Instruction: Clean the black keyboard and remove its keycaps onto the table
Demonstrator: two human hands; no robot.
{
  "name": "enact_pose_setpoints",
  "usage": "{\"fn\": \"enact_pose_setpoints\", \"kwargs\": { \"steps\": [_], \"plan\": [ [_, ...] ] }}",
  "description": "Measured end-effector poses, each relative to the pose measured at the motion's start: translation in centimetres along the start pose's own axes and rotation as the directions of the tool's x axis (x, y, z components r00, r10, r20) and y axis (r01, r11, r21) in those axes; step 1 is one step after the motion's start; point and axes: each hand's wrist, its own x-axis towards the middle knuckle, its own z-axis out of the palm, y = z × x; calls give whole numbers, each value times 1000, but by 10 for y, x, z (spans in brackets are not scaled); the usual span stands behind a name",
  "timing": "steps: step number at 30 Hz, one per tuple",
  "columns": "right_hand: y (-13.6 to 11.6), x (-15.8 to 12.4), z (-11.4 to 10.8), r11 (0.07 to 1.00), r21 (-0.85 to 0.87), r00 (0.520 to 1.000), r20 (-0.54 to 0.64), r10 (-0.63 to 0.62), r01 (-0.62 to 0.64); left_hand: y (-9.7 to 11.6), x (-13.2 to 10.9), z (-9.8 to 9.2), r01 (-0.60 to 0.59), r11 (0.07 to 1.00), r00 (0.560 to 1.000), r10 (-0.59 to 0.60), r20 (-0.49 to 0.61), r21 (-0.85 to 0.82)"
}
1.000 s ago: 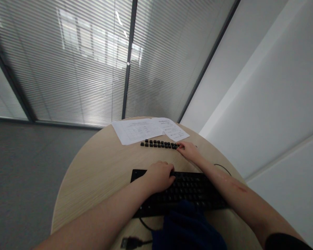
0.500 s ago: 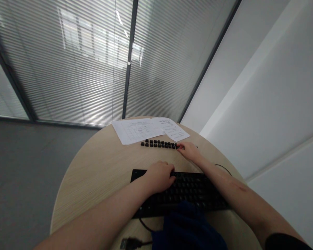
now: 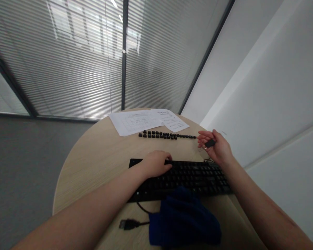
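My left hand (image 3: 157, 164) rests on the upper left part of a black keyboard (image 3: 190, 177), thumb and fingers bent over the keys; what its fingertips hold, if anything, is hidden. Beyond the keyboard's right end, my right hand (image 3: 216, 146) is raised with the palm partly turned up. A small black tool with thin wire prongs (image 3: 210, 143) lies in its curled fingers. Several black keycaps (image 3: 160, 136) stand in rows on the table between the keyboard and the papers, and the row's right end reaches near my right fingertips.
Printed papers (image 3: 137, 122) lie at the far edge of the round wooden table (image 3: 94, 156). A crumpled blue cloth (image 3: 184, 222) covers part of the keyboard's front edge. Left of it is a USB plug (image 3: 129, 224) on a black cable. Blinds and a white wall stand behind.
My right hand has moved right, away from the keycaps, and turned so the black tool shows in it. My left hand stays on the keyboard. The view has shifted slightly.
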Motion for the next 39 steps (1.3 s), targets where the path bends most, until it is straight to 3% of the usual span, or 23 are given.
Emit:
{"fn": "enact_pose_setpoints", "kwargs": {
  "steps": [2,7,11,15,24,39],
  "plan": [
    [-1,-19,0,994,81,995,71,72,-77,-2,1,-1,-7,1000,1000,7,6,-4],
    [16,-47,11,973,73,965,165,204,-219,-2,1,-5,-11,1000,999,12,51,-6],
    [27,-56,19,970,67,935,292,203,-232,0,0,-9,-23,1000,998,23,61,1],
    [31,-60,21,982,84,917,378,126,-170,0,-1,-11,-35,999,996,35,78,-8],
    [43,-59,25,981,131,967,231,109,-142,6,-5,-17,-32,999,995,29,92,32],
    [41,-70,28,987,-161,946,319,49,4,5,-8,-26,-121,991,976,109,189,56]
  ]
}}
